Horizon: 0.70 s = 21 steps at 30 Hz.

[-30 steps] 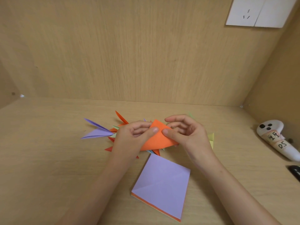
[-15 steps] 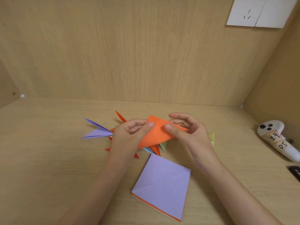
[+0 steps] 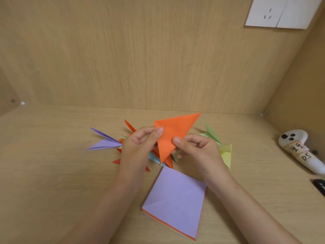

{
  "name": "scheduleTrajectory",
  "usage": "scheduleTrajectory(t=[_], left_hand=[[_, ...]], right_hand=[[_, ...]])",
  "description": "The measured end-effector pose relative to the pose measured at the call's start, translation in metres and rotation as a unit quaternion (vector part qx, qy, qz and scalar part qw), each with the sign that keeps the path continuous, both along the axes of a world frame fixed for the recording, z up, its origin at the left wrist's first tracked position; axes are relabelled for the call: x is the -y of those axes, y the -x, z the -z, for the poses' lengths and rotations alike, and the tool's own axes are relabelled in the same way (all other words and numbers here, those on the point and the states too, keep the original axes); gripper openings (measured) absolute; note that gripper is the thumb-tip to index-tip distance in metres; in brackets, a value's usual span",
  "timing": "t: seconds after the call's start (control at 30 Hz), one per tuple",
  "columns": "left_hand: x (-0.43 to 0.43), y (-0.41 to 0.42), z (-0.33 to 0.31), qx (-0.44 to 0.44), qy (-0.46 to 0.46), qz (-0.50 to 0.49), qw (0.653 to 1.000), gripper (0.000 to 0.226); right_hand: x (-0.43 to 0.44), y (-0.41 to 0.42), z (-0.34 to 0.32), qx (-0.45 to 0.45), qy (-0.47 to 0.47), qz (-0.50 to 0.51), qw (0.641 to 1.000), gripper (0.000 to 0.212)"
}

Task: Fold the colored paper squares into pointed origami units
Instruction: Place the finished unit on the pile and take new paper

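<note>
An orange paper (image 3: 173, 133), folded into a triangle, is held up above the desk with one tip pointing up and right. My left hand (image 3: 139, 147) pinches its upper left corner between thumb and fingers. My right hand (image 3: 198, 148) pinches its lower middle with the thumb on top. Beneath the hands lies a heap of finished pointed units: a purple unit (image 3: 103, 142), a green unit (image 3: 212, 134), a yellow unit (image 3: 226, 154) and red and orange tips. A stack of paper squares (image 3: 175, 199) with a creased purple sheet on top lies near me.
The wooden desk (image 3: 52, 173) is closed in by a back panel and a right side wall. A white handheld device (image 3: 299, 150) with handwritten labels lies at the right, a black object (image 3: 320, 185) beside it. A white wall socket (image 3: 279, 12) sits at the upper right.
The orange paper has been lifted and turned, from lying flat and wide between the hands to standing up with a long tip pointing up-right. Both hands shifted their pinch on it.
</note>
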<state>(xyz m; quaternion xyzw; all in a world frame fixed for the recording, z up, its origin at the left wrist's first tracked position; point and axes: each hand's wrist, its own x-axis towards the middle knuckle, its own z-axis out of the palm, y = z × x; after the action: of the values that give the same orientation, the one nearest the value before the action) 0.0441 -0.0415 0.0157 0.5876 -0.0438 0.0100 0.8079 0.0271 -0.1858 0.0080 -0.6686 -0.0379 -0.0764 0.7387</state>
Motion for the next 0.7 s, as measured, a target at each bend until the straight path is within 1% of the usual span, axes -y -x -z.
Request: scheduleTrajectory(t=[0.13,0.3,0.4,0.47,0.57,0.7], left_hand=[[-0.0003,0.0014,-0.001,0.007,0.004,-0.001,1.0,0.007],[-0.0009,0.0017,-0.0032,0.007,-0.005,0.011,1.0,0.003],[0.0,0.002,-0.0022,0.01,-0.038,0.016,0.999,0.006],[0.0001,0.0022,-0.0003,0.013,-0.058,0.004,0.998,0.003],[0.0001,0.0028,0.0011,0.018,-0.07,-0.012,0.997,0.003],[0.0002,0.0029,0.001,0.019,-0.059,-0.012,0.998,0.003]], right_hand=[[-0.0013,0.0,0.0008,0.006,0.008,0.008,1.0,0.019],[0.0018,-0.0005,-0.0013,0.017,0.03,0.016,0.999,0.02],[0.0017,-0.0001,-0.0022,0.026,0.055,0.013,0.998,0.017],[0.0006,0.0005,-0.0023,0.024,0.063,0.007,0.998,0.017],[-0.0005,0.0013,-0.0021,0.016,0.056,0.008,0.998,0.014],[-0.0021,0.0011,-0.0009,0.009,0.025,0.009,1.0,0.012]])
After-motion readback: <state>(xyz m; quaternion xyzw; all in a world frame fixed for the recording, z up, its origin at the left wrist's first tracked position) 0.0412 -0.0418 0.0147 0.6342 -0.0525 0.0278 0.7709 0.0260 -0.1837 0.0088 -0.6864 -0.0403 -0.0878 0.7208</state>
